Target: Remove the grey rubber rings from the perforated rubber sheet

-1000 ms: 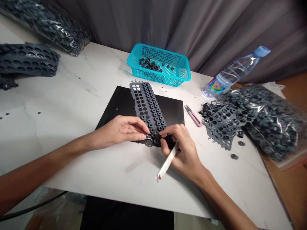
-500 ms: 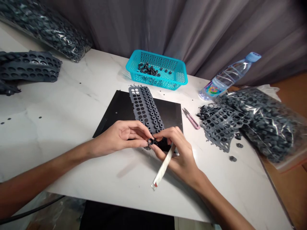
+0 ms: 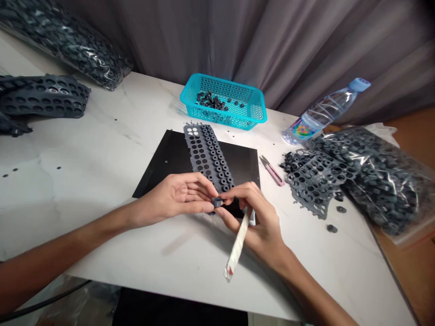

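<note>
Between the fingertips of both hands is a small dark grey rubber cap [image 3: 216,202], its side toward me. My left hand [image 3: 181,192] pinches it from the left, thumb below and fingers above. From the right, the thumb and index finger of my right hand [image 3: 260,215] touch it. The right hand also grips a white-wrapped stick [image 3: 236,251] in its palm; one end sticks out toward me and the other is hidden. Just beyond lies a perforated grey rubber sheet [image 3: 200,160] with rows of caps and bare holes, on a black board [image 3: 156,167].
A turquoise basket [image 3: 222,118] with loose caps stands behind the board. To the right are pink-handled snips [image 3: 272,172], a rubber sheet scrap [image 3: 314,181], a water bottle [image 3: 322,113] and a filled bag [image 3: 384,181]. Another bag [image 3: 81,50] and perforated sheets [image 3: 50,97] are at left.
The cap has tipped from showing its round opening to showing its side. The right hand has turned slightly, and the stick's near end has swung right and toward me.
</note>
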{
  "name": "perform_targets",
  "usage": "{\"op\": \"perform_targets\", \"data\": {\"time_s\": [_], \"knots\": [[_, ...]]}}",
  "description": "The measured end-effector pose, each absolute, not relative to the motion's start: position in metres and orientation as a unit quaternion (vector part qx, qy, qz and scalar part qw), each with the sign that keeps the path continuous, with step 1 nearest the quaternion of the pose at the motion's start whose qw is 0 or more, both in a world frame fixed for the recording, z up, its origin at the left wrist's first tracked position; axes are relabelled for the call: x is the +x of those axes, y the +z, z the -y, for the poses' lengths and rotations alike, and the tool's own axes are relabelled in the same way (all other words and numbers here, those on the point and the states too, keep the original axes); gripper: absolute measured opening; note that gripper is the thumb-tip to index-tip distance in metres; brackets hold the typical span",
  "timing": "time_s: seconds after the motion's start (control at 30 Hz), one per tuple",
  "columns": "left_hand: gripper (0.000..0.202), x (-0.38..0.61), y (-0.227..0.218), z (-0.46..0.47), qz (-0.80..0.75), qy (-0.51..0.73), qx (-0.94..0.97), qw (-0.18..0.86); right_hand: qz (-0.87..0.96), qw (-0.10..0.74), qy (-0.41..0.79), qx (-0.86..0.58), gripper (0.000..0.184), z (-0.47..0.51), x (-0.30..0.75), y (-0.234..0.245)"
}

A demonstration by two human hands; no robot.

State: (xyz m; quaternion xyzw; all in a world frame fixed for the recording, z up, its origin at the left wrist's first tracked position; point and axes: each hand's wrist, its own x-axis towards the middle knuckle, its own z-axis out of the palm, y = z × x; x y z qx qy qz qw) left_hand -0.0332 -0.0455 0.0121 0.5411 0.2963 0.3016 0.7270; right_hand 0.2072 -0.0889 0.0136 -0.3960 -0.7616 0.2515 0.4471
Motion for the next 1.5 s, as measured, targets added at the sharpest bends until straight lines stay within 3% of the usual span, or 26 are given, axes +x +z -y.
{"op": "perform_targets", "data": {"time_s": [0.63, 0.7, 0.8, 0.93, 1.13, 1.3, 1.5], "knots": [[0.024, -0.033, 0.01, 0.046, -0.299, 0.291, 0.556, 0.719, 0.762, 0.444, 0.256, -0.396, 0.019, 0.091, 0.206, 0.015], [0.027, -0.032, 0.007, 0.047, -0.319, 0.291, 0.601, 0.673, 0.768, 0.44, 0.244, -0.397, 0.016, 0.089, 0.206, 0.016], [0.024, -0.032, 0.001, 0.049, -0.346, 0.283, 0.736, 0.508, 0.777, 0.433, 0.192, -0.414, 0.013, 0.078, 0.223, 0.017], [0.031, -0.033, -0.008, 0.049, -0.34, 0.234, 0.852, 0.321, 0.738, 0.418, -0.013, -0.529, 0.004, 0.052, 0.292, 0.017], [0.036, -0.034, -0.012, 0.045, -0.328, 0.206, 0.877, 0.285, 0.526, 0.304, -0.182, -0.773, 0.008, 0.032, 0.411, 0.011], [0.039, -0.037, -0.01, 0.041, -0.332, 0.196, 0.88, 0.276, 0.509, 0.231, -0.142, -0.817, 0.01, 0.03, 0.431, 0.001], [0.03, -0.041, -0.006, 0.04, -0.331, 0.209, 0.892, 0.225, 0.483, 0.259, -0.152, -0.823, 0.021, 0.031, 0.435, 0.003]]}}
